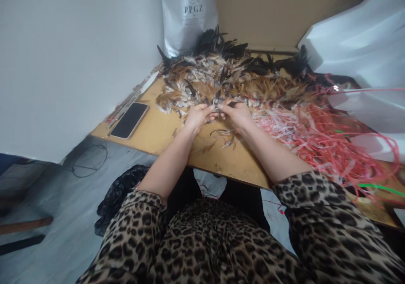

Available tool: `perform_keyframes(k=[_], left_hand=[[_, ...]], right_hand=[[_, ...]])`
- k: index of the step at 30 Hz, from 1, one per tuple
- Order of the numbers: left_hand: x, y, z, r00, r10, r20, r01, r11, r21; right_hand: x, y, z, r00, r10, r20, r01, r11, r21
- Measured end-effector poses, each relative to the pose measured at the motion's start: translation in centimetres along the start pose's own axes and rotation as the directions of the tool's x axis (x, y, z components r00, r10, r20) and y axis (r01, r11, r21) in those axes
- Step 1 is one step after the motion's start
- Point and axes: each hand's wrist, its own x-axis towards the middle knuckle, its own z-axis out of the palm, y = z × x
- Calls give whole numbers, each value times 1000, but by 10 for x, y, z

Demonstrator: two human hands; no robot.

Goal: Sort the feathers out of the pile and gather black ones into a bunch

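A large heap of brown, white and black feathers (228, 77) covers the far half of a low wooden table (158, 130). My left hand (198, 116) and my right hand (236, 113) meet at the heap's near edge, fingers pinched together on a small bunch of feathers (219, 105) held between them. A few loose feathers (221, 138) lie on the wood under my wrists. Both forearms are bare up to leopard-print sleeves.
A dark phone (129, 120) lies face up at the table's left, beside thin sticks (133, 96) along the wall. Tangled red and white plastic strips (316, 136) cover the right side. A white bag (188, 16) stands at the back; white plastic sheeting (363, 52) at right.
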Motion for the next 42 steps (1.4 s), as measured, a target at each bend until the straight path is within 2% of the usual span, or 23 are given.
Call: perform_keyframes(k=[4,8,13,20,25,31,36,39,42], left_hand=[[2,1,-4,1000,-5,5,5,999,-54],[3,0,-5,998,-10,56,15,996,-86],[2,0,-4,997,-33,72,39,995,-92],[-2,1,0,996,-50,80,52,998,-22],[-2,1,-1,994,-27,103,26,1000,9],[0,3,-4,999,-35,28,37,997,-72],[1,6,-6,998,-58,36,63,987,-146],[2,6,-8,996,-62,67,74,977,-201],[3,7,-10,995,-60,86,78,970,-230]], right_hand=[[6,0,-11,987,154,42,-160,965,207],[7,0,-14,985,154,73,-167,956,239],[7,1,-11,990,131,50,-138,974,182],[8,8,-7,998,38,-47,-35,998,58],[8,12,-5,997,1,-77,0,1000,9],[8,5,-11,998,26,-62,-27,999,-17],[4,-8,-15,994,-62,-94,48,988,-149],[4,-13,-16,996,21,-90,-20,1000,10],[5,-14,-17,973,228,-22,-215,942,258]])
